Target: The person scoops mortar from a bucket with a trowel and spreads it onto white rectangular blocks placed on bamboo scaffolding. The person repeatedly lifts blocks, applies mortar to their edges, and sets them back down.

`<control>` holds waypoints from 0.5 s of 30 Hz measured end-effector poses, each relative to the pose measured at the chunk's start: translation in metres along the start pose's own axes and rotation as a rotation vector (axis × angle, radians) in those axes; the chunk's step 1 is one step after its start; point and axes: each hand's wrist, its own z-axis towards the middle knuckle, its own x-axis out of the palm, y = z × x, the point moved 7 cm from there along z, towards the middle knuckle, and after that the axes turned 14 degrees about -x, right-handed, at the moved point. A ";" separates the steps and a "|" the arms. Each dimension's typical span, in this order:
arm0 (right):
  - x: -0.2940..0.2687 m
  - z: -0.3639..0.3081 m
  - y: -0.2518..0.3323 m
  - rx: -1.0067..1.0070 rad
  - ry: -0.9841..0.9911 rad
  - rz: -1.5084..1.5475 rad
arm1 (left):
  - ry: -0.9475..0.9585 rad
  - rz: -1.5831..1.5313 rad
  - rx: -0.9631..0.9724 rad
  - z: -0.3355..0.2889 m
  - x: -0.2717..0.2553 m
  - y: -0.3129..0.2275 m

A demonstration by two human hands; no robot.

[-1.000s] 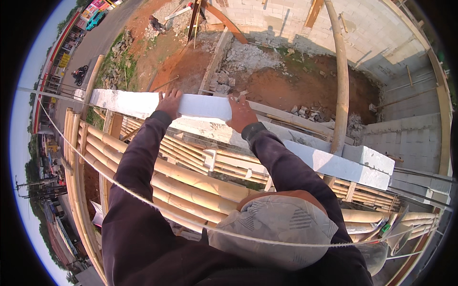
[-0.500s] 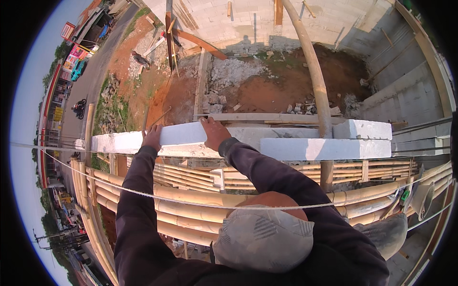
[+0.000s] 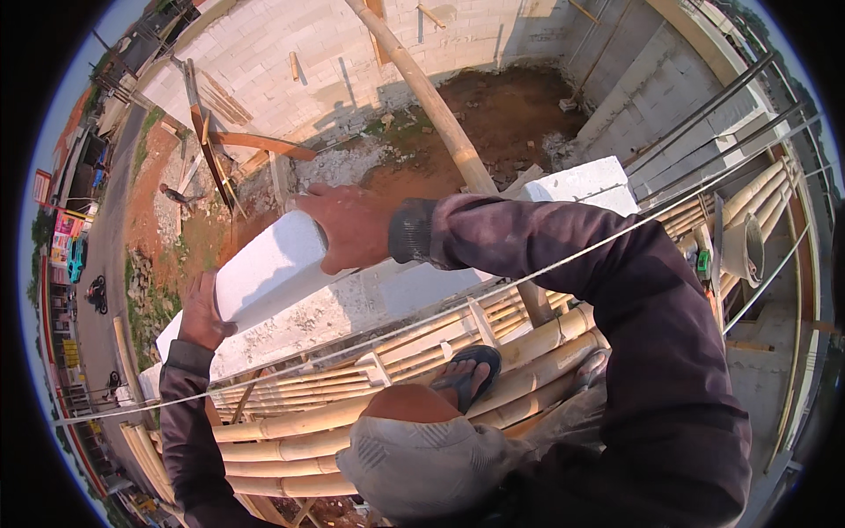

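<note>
block (image 3: 268,273): lifted, tilted over wall top (image 3: 378,304), not seated | left hand (image 3: 201,312), right hand (image 3: 348,227): both gripping its ends

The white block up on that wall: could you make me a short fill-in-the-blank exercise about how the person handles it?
1. Both hands grip a white ____.
2. The right hand grips its far end; the ____ hand grips its near end.
3. The person stands on a scaffold of ____ poles.
4. A taut ____ runs beside the wall.

Missing words: block; left; bamboo; string
</note>
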 end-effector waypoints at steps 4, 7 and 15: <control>-0.127 -0.069 0.020 0.036 -0.050 -0.100 | -0.024 -0.123 0.259 0.018 -0.056 -0.135; -0.195 -0.139 0.036 0.176 -0.126 -0.037 | 0.038 -0.129 0.377 0.033 -0.075 -0.232; -0.265 -0.352 0.101 0.403 -0.680 -0.027 | 0.279 -0.113 0.624 0.021 -0.103 -0.429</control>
